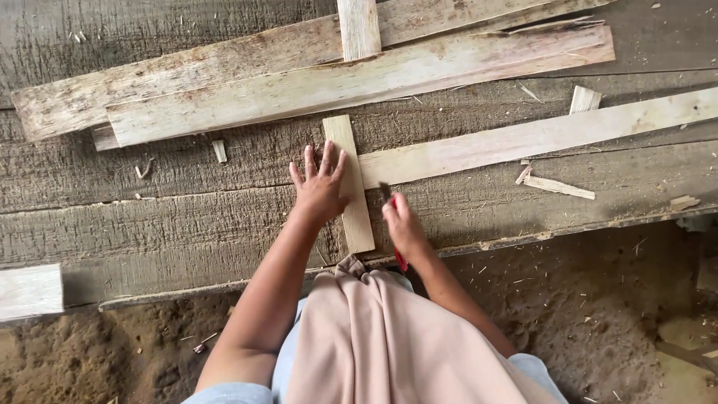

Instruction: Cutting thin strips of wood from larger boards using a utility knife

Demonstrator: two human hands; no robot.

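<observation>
The short wooden slat (351, 179) lies upright on the plank bench (187, 217) — keep your left hand (320, 187) spread flat on it; your right hand (404, 224), gripping a red-handled tool (399, 258), should strike squarely beside the long slat (538, 138).

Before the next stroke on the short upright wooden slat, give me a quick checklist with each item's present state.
1. Left hand flat on the short pale wooden slat, holding it down: ok.
2. Right hand grips the red-handled tool: ok.
3. Tool tip on the slat: cannot tell, blurred.
4. Left fingers clear of the tool: ok, they lie on the slat's other side.
5. Slat lies flat on the grey weathered plank bench: ok.
6. Long pale wooden strip ends against the slat's right edge: ok.
</observation>
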